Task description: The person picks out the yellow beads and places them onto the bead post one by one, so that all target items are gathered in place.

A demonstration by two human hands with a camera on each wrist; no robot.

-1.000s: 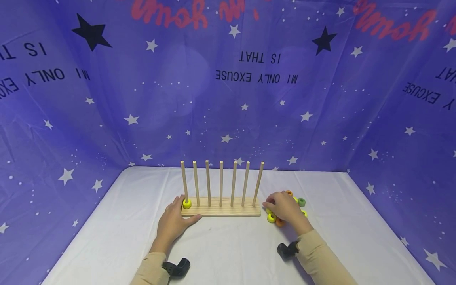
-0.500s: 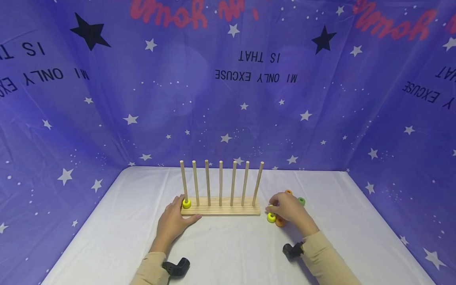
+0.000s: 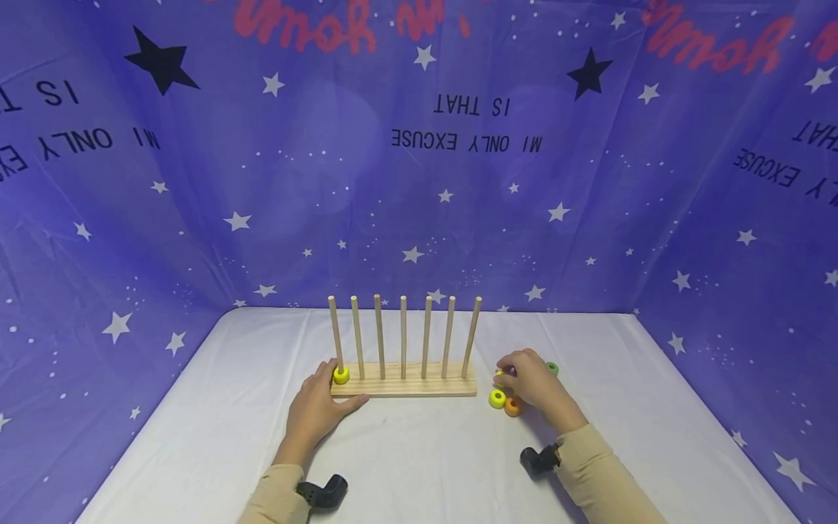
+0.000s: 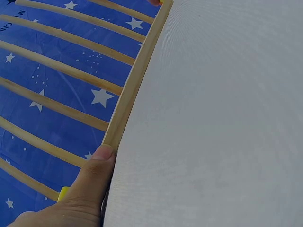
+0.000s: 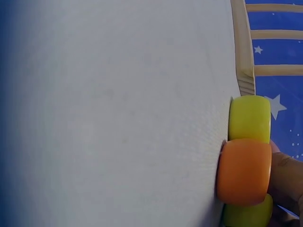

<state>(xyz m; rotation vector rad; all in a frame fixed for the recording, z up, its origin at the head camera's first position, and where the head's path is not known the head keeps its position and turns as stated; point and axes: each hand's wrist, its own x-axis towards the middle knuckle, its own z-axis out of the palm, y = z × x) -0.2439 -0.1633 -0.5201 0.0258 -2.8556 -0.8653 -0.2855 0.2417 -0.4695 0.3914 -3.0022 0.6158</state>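
Note:
A wooden peg stand (image 3: 406, 389) with several upright dowels stands on the white table, one yellow bead (image 3: 341, 375) around the foot of its leftmost dowel. My left hand (image 3: 317, 412) grips the stand's left end, the thumb lying along the front edge. In the left wrist view the thumb (image 4: 94, 170) presses against the base. To the stand's right, my right hand (image 3: 537, 380) is down among loose beads, fingertips around a mostly hidden yellow bead (image 3: 500, 375). Close in front lie another yellow bead (image 3: 497, 398) and an orange bead (image 3: 513, 406).
Behind the right hand, a green bead (image 3: 553, 369) and an orange bead (image 3: 532, 352) show partly. A white cloth (image 3: 419, 466) covers the table. Purple star-patterned fabric (image 3: 366, 182) hangs at the back and sides. Black devices (image 3: 324, 493) are strapped to both wrists.
My right hand has drawn slightly to the right over the bead pile, uncovering more of the front orange bead. The left hand and the stand stay in place.

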